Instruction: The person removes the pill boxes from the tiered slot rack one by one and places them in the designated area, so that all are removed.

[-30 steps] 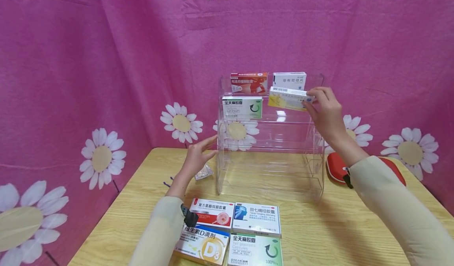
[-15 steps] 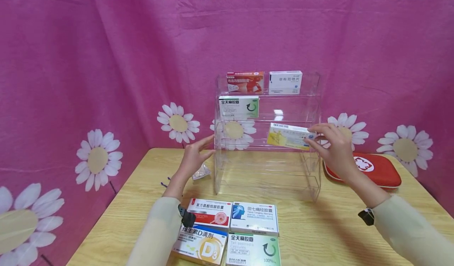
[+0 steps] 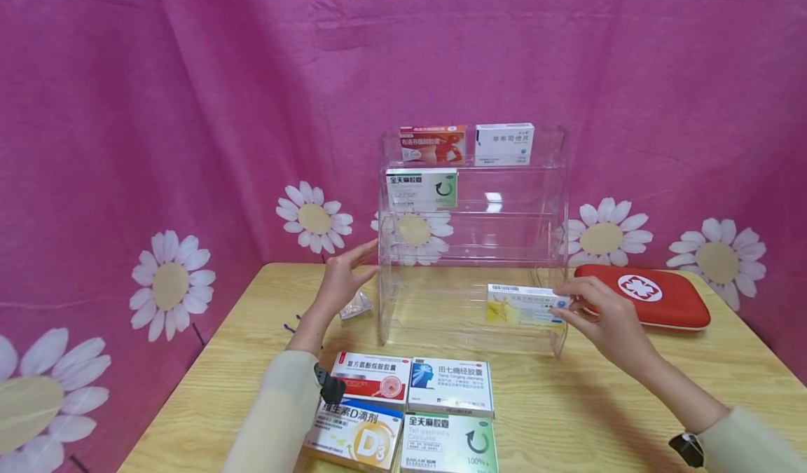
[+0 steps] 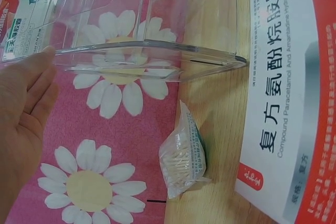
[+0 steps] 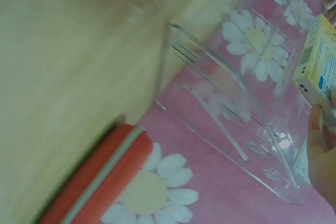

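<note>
Since a second ago your right hand point(image 3: 608, 319) has brought the yellow box point(image 3: 522, 305) down from the upper shelf to the rack's point(image 3: 469, 179) bottom level, pinching its end. Your left hand point(image 3: 343, 280) rests spread against the rack's side.

A wooden table point(image 3: 567, 403) is seen carrying a clear rack point(image 3: 561, 179) toward its back edge. A red case point(image 3: 649, 296) is laid near the back right corner. A small packet point(image 3: 356, 306) is found just left of the rack. Four boxes point(image 3: 410, 410) are set in a block at the front edge, left of the middle.
</note>
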Demonstrator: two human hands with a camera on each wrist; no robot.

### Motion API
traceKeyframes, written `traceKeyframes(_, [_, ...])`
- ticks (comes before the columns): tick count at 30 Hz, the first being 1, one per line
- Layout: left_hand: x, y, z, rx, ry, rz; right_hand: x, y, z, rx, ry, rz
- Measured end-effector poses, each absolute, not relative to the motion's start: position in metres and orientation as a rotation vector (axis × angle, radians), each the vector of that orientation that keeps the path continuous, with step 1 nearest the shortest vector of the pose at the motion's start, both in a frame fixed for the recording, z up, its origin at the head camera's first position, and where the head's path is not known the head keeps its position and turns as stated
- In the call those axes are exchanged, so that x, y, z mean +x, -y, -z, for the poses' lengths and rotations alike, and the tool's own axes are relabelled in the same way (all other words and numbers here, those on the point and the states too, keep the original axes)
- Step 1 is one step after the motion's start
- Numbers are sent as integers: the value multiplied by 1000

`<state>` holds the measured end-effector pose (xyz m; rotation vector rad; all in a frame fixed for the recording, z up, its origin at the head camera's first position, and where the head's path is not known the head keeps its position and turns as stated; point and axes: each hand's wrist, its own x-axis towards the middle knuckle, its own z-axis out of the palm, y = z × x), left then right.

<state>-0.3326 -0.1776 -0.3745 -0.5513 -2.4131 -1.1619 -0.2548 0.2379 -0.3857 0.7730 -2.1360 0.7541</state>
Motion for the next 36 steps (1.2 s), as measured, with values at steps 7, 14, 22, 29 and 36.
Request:
traceKeyframes(7, [-334,178,373,-552,2421,1161,-239,-247,406,804,2203,-841])
traceKeyframes(14, [-335,177,372,-543,2420,1165,-228,-252,425,881,2271,-912])
traceKeyframes(22, [-333,175,371,-553,2412,1162,-223,-257,437,893,2411,-979])
traceKeyframes(29, [-332,177,372,-550,2419,1171,-229,-259,444,909,2594,-1053])
traceKeyframes(36, [-331,176,374,-543,2418,1200,-232,-258,448,971,2705,-1042])
